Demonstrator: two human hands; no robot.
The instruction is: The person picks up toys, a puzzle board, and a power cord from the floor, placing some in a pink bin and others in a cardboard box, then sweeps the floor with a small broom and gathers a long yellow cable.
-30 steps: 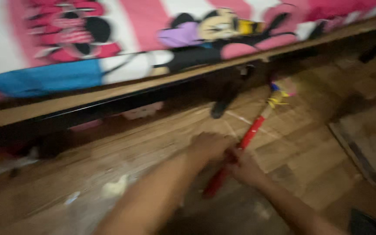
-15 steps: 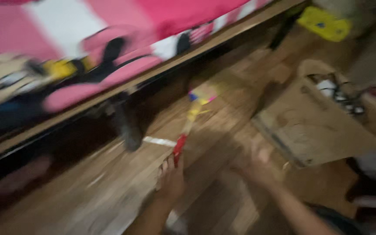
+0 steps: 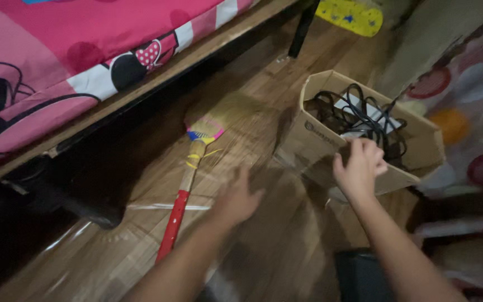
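A hand broom [image 3: 188, 168] with a red handle and straw-coloured bristles lies on the wooden floor beside the bed. My left hand [image 3: 236, 200] hovers just right of its handle, fingers spread, holding nothing. My right hand [image 3: 359, 165] is at the near rim of a cardboard box [image 3: 308, 142], fingers curled over the edge. Black cables [image 3: 359, 114] and a white object fill the box.
A bed [image 3: 102, 72] with a pink cartoon-print sheet and wooden frame runs along the left, dark space beneath it. A yellow object [image 3: 350, 14] lies at the far end. Patterned fabric [image 3: 465, 100] hangs at the right. A dark object [image 3: 364, 274] sits near my right forearm.
My left hand has let go of the broom, which now lies on the floor. My right hand moved right to the cardboard box rim. The view swung right.
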